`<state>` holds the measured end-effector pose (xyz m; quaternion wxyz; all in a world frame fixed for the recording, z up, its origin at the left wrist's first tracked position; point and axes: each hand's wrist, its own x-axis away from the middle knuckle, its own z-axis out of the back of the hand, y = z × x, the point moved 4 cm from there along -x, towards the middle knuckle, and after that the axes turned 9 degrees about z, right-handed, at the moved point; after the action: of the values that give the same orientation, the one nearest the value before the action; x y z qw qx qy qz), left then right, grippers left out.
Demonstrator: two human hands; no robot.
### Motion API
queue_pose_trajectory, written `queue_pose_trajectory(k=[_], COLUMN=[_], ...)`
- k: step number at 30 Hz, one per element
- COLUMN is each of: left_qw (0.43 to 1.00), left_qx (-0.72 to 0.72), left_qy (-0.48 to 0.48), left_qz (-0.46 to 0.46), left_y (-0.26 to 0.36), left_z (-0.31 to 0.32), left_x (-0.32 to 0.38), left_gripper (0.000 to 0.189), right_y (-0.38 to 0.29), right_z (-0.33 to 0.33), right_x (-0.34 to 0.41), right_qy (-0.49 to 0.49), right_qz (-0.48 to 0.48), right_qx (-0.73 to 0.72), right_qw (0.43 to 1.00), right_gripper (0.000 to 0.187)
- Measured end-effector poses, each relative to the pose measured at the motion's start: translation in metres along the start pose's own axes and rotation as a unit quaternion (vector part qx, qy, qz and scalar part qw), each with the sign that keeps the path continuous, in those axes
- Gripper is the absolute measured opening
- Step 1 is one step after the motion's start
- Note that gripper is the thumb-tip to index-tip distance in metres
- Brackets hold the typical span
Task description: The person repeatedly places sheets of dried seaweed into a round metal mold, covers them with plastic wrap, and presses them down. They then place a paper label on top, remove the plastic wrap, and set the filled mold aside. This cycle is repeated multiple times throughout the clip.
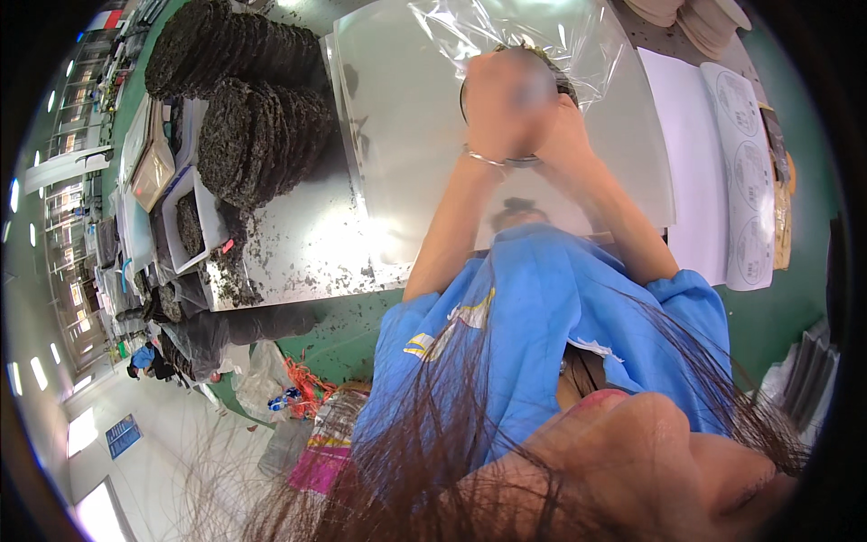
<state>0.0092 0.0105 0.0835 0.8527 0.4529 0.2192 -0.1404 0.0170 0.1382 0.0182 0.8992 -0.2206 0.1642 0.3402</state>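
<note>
My left hand [489,112] and my right hand [567,132] come together over the work surface, both gripping a dark round cake [563,80] that looks like dried seaweed. Its rim shows past my fingers, while a blurred patch covers much of the fingers and the middle of the cake. Just beyond my hands, a crinkled clear plastic bag [603,51] spreads out; whether the cake is inside it I cannot tell. Below them lies a broad pale, translucent sheet [420,149] on the metal table [305,251]. A thin bracelet circles my left wrist.
Stacks of dark seaweed cakes [237,57] stand at the left, beside a white plastic tray [215,227] and scattered dark crumbs. To the right are white paper [694,169] and a label sheet [745,173] with round labels. White discs [714,27] are stacked at top right.
</note>
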Motion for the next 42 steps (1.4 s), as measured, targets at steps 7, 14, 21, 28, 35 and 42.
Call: queue_pose_trajectory(k=[7,14,21,28,35,42], left_qw=[0.972,0.966,0.852,0.817,0.954,0.957], left_qx=[-0.183,-0.197,0.126,0.433,-0.070,-0.115], left_qy=[-0.135,-0.158,-0.401,-0.257,-0.241,-0.231], left_qz=[0.060,0.054,0.311,0.281,-0.165,-0.136], left_y=[-0.061,-0.042,-0.085,-0.096,-0.061,-0.048], left_z=[-0.053,-0.048,0.038,-0.008,-0.023,-0.007], left_x=[0.004,0.004,-0.003,-0.069,-0.041,-0.003], left_gripper=[0.037,0.080,0.069,0.046,0.037,0.042], right_y=[-0.011,0.049,0.014,0.011,0.026,0.014], right_z=[0.044,0.036,0.027,0.025,0.023,0.029], right_x=[0.031,-0.009,-0.023,-0.027,0.001,-0.015], right_qy=[0.103,0.318,-0.066,-0.008,0.211,0.021], right_qz=[-0.039,-0.188,0.093,0.110,-0.050,0.135], right_qx=[-0.129,-0.631,-0.012,-0.015,-0.177,-0.024], right_qw=[0.986,0.682,0.993,0.994,0.960,0.990], right_gripper=[0.032,0.048,0.029,0.028,0.069,0.031])
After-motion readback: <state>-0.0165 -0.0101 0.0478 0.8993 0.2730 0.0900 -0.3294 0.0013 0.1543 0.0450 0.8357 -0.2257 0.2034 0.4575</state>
